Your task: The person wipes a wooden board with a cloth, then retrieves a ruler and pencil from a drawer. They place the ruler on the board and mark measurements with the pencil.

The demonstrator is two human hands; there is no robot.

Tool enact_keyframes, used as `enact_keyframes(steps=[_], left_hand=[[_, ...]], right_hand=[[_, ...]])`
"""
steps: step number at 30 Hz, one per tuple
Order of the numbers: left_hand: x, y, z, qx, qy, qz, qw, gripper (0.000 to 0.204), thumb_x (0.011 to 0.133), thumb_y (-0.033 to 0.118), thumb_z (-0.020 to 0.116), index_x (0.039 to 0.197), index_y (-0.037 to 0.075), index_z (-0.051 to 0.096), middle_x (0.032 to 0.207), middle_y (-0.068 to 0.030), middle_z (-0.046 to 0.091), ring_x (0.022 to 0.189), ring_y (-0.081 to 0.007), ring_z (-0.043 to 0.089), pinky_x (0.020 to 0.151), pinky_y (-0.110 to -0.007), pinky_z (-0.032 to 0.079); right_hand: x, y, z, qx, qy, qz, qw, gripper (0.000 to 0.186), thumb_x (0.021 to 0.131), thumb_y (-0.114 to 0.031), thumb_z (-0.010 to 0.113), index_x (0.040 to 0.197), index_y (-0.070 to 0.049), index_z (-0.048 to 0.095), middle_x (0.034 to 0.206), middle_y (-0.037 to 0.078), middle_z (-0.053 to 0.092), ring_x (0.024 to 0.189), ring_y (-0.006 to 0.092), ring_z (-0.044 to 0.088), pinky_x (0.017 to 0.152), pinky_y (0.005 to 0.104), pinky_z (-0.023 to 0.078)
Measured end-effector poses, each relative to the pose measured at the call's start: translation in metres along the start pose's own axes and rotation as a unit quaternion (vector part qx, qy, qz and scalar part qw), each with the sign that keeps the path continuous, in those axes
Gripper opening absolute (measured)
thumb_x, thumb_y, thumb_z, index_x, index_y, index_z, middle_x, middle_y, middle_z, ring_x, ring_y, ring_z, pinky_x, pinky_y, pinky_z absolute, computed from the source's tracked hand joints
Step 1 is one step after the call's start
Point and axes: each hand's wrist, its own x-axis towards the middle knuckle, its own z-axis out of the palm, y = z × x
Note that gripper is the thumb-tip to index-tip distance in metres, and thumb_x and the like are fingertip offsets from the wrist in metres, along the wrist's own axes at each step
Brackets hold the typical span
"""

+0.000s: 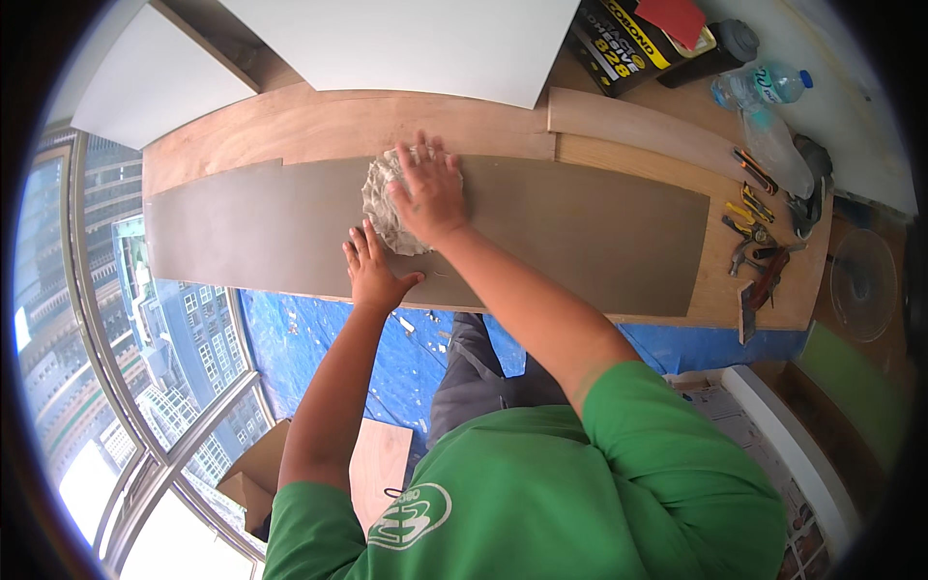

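Observation:
A long grey-brown sheet (580, 232) lies on the wooden board in front of me. On its left half is a crumpled, pale grey-beige cloth (383, 198). My right hand (427, 193) rests on top of this cloth, fingers spread and a little blurred, palm down. Close to the cloth's near left edge, my left hand (375, 273) lies on the sheet with its fingers apart and thumb stretched to the right. It holds nothing.
White panels (406, 43) stand along the far side. Pliers (749, 232), a hammer (744, 256), a utility knife (754, 169) and a water bottle (759, 87) sit at the right, near an adhesive can (614, 48). Windows (193, 319) are at left; blue sheeting (300, 329) covers the floor.

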Motion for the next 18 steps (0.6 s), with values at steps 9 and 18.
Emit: enact_keyframes(steps=[9,18], left_hand=[[0.062,0.039,-0.010,0.040,0.208,0.188,0.959,0.093,0.089,0.073,0.060,0.165,0.027,0.032,0.175,-0.0138,0.016,0.159,-0.0463,0.005,0.126,-0.063,0.004],[0.097,0.012,0.017,0.066,0.221,0.299,0.926,0.080,0.093,0.072,0.051,0.161,0.032,0.040,0.173,-0.0032,0.025,0.159,-0.0448,0.012,0.125,-0.066,0.007]], right_hand=[[-0.040,0.106,-0.051,-0.182,0.070,0.006,0.981,0.058,0.108,-0.045,0.043,0.154,-0.012,0.045,0.167,0.021,0.031,0.153,0.0464,0.027,0.123,0.0654,0.018],[-0.039,0.115,-0.040,-0.208,0.092,0.009,0.974,0.060,0.108,-0.050,0.038,0.155,-0.013,0.046,0.167,0.019,0.032,0.153,0.0436,0.028,0.124,0.0637,0.017]])
